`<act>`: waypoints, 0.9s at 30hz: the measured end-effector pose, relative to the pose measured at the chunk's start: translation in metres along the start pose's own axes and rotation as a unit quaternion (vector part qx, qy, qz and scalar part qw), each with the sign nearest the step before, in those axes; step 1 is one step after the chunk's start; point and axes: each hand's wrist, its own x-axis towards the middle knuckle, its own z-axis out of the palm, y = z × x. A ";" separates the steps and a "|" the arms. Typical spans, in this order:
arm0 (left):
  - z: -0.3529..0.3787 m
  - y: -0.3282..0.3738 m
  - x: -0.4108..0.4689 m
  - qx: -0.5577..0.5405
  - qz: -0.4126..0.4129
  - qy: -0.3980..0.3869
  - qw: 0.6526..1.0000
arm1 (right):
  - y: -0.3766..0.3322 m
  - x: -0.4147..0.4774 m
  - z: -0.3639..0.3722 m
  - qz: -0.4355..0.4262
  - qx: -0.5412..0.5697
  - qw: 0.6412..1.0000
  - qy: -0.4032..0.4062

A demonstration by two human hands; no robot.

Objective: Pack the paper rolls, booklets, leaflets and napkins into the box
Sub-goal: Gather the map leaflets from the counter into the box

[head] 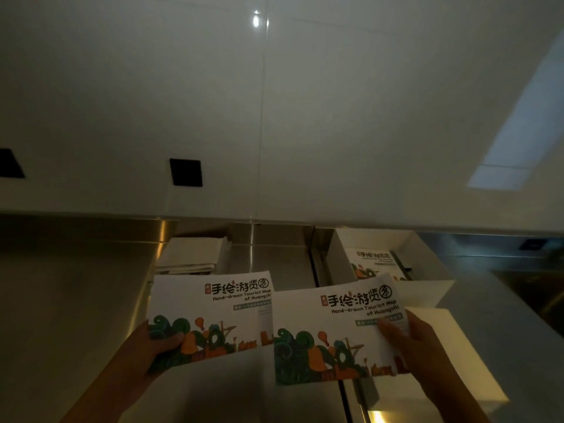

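Steel table [76, 300] lying dim, left hand [158, 346] gripping one leaflet [210, 312], right hand [406, 340] gripping another leaflet [335, 331] beside white box [338, 257], napkins [192, 254] lying behind.

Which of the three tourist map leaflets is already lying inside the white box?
The far-right leaflet, lying flat inside the white box. The other two are held above the steel counter: one in the left hand, one in the right hand.

Dim and greenish overall, the view has a small bright glare spot [255, 21] on the glossy wall, a pale light patch [518, 141] at right, soft sheen on the steel surface [76, 300], bowed wide-angle edges, and perhaps slight motion blur.
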 end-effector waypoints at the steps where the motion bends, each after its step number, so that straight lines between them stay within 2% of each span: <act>1: 0.005 0.002 0.001 0.000 0.001 -0.010 1.000 | 0.001 0.001 -0.004 0.001 0.001 1.000 0.002; 16: 0.087 0.025 0.054 0.042 0.012 -0.084 0.996 | 0.004 0.025 -0.061 0.008 0.033 0.997 0.071; 26: 0.172 0.002 0.097 0.046 0.019 -0.030 0.998 | 0.046 0.127 -0.146 0.023 0.047 0.996 0.068; 27: 0.183 -0.003 0.104 0.048 0.019 -0.001 0.999 | 0.052 0.141 -0.160 0.029 0.052 0.996 0.064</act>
